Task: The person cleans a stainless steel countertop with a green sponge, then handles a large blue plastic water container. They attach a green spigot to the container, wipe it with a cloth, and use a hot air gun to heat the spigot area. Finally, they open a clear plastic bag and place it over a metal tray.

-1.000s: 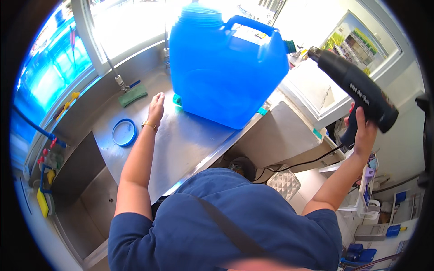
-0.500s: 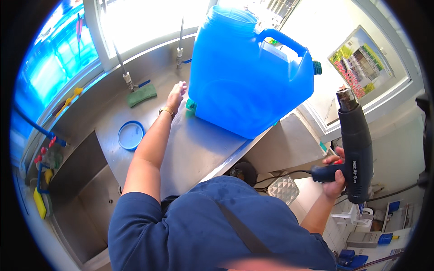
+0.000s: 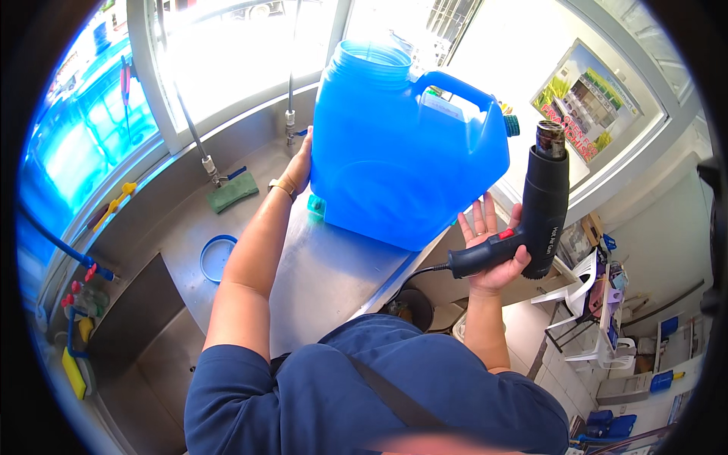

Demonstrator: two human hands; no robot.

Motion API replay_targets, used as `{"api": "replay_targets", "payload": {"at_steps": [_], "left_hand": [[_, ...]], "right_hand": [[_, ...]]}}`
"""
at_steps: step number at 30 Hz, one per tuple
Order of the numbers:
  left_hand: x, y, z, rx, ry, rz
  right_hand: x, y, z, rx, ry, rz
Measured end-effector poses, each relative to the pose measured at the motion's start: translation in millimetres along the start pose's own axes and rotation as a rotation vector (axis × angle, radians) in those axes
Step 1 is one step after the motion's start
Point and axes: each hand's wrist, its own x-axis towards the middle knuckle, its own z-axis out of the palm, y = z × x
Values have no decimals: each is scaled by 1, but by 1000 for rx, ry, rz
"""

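Observation:
A large translucent blue water jug (image 3: pixel 394 163) stands upright on the steel counter. Its wide threaded mouth is uncapped, and a dark green cap (image 3: pixel 512 125) sits on a small spout beside the handle. My left hand (image 3: pixel 301 161) lies flat against the jug's left side, fingers stretched upward and partly hidden. A black hot air gun (image 3: pixel 547 201) rests across my right hand (image 3: pixel 489 250) with its nozzle up. The thumb hooks over its grip while the other fingers are spread behind it, close to the jug's lower right edge. A blue ring-shaped lid (image 3: pixel 205 259) lies left of my forearm.
A green sponge (image 3: pixel 233 192) lies by the taps at the counter's back. On the left is a steel sink (image 3: pixel 163 345). The gun's cord (image 3: pixel 415 271) runs down past the counter's front edge. White chairs (image 3: pixel 580 284) stand on the floor to the right.
My left hand has come up against the jug's side. My right hand has brought the hot air gun left, closer to the jug, and its fingers have spread.

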Motion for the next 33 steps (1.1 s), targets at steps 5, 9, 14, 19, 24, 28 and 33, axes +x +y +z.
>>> {"api": "replay_targets", "payload": {"at_steps": [5, 9, 14, 19, 24, 28, 33], "left_hand": [[3, -10, -6, 116, 44, 43], [-16, -8, 7, 152, 134, 34], [-42, 1, 25, 234, 144, -2], [-42, -18, 18, 237, 134, 100], [-46, -62, -19, 275, 311, -34], [-56, -85, -42, 298, 309, -214], [-59, -89, -45, 213, 137, -301]], "right_hand": [[14, -5, -18, -40, -33, 23], [29, -5, -37, -7, -18, 68], [50, -5, -54, 16, -1, 64], [62, -8, -56, 27, -15, 63], [34, -26, -54, -110, -18, 51], [-7, -48, -48, -199, -126, 202], [-49, -68, -25, -698, -71, 315]]}}
